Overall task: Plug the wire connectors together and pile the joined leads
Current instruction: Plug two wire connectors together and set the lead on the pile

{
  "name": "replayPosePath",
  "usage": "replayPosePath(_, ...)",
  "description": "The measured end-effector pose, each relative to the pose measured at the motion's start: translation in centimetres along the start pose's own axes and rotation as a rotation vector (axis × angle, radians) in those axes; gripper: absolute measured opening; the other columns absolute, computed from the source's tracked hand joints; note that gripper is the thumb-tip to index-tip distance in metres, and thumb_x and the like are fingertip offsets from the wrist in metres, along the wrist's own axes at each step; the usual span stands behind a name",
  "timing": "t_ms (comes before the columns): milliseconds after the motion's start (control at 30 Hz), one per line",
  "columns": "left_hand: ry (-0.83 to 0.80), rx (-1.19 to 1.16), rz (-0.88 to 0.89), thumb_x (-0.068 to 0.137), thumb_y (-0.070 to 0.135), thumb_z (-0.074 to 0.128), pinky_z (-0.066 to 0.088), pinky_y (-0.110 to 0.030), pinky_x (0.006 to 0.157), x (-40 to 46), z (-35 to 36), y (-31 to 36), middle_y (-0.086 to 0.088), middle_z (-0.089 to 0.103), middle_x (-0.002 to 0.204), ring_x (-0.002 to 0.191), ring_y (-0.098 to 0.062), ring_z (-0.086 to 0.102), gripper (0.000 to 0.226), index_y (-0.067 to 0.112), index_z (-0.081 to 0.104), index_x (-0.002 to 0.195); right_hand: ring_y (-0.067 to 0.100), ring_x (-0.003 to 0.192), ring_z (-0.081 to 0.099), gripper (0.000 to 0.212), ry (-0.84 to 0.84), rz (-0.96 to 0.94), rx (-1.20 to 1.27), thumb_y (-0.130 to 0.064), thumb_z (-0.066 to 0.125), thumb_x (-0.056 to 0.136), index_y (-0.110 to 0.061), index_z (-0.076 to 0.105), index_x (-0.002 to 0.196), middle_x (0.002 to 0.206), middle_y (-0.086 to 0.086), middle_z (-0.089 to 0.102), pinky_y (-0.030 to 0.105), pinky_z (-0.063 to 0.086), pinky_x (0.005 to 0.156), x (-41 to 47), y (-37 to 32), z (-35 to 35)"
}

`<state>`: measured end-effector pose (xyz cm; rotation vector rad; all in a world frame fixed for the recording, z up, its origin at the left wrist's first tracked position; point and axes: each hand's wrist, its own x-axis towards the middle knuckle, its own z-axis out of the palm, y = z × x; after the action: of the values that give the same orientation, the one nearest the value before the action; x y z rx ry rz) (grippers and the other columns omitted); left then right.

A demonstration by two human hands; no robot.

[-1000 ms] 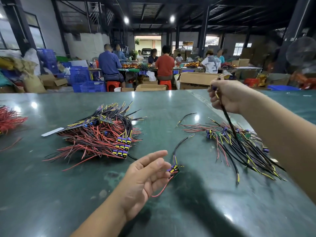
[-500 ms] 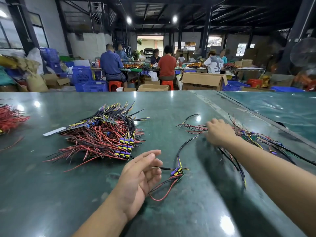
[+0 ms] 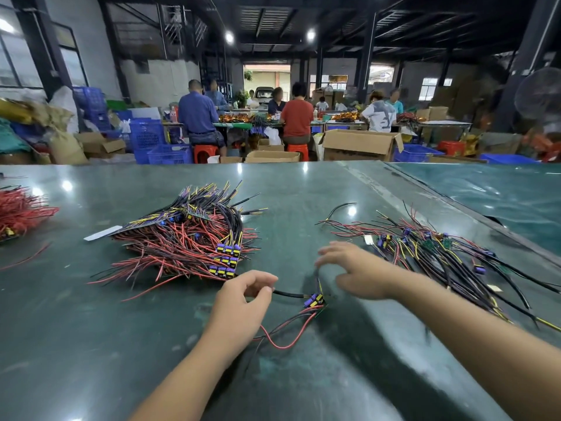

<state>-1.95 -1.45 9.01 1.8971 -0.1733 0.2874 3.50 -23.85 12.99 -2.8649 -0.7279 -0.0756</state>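
At lower centre of the frame, the left hand (image 3: pixel 243 302) is pinching a black lead (image 3: pixel 288 294) lying left-to-right toward the joined connector (image 3: pixel 314 300) on the desk (image 3: pixel 91 344). The right hand (image 3: pixel 356 270), fingers spread, is hovering just above it, seemingly empty. The finished pile (image 3: pixel 185 241) is lying up-left, nearer the left hand.

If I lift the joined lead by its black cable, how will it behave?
Probably floppy: the joined lead already curls in loose loops on the table. Likely light, since the left hand pinches it with fingertips. Its connector would probably dangle.
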Motion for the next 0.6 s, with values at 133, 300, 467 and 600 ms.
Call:
replayPosePath(133,0.014,0.122,0.029,0.088,0.001,0.054,0.046,-0.014,0.079,0.1,-0.3,-0.1,0.015,0.070,0.094,0.079,0.005,0.060,0.036,0.032,0.070,0.090,0.011,0.141,0.021,0.052,-0.003,-0.102,0.048,-0.012,0.054,0.082,-0.019,0.054,0.133,0.149,-0.001,0.039,-0.007,-0.016,0.091,-2.6,-3.0,2.3)
replayPosePath(300,-0.053,0.499,0.043,0.087,-0.005,0.041,0.020,-0.006,0.094,0.7,-0.9,-1.8,0.010,0.048,0.134,0.110,-0.002,0.034,0.057,0.027,0.056,0.131,0.009,0.140,0.024,0.046,0.072,-0.057,0.164,-0.010,0.051,0.083,-0.021,0.059,0.127,0.146,-0.004,0.042,-0.003,-0.004,0.101,-4.2,-3.0,3.7)
replayPosePath(467,0.008,0.712,0.076,0.089,0.022,0.060,0.029,-0.024,0.100,1.7,-1.6,-2.2,0.010,0.061,0.109,0.115,-0.015,0.034,0.029,0.036,0.067,0.114,0.007,0.133,0.033,0.042,0.127,-0.018,0.191,-0.015,0.054,0.083,-0.026,0.062,0.123,0.139,-0.007,0.047,0.002,0.011,0.102,-4.7,-2.5,4.0)
replayPosePath(600,-0.084,0.775,0.128,0.095,0.022,0.050,0.020,-0.022,0.099,1.8,-1.3,-2.6,0.008,0.051,0.120,0.104,-0.014,0.025,0.033,0.035,0.059,0.124,0.010,0.118,0.043,0.031,0.156,0.036,0.240,-0.013,0.054,0.079,-0.019,0.062,0.109,0.120,-0.006,0.050,0.011,0.028,0.099,-4.8,-2.2,4.0)
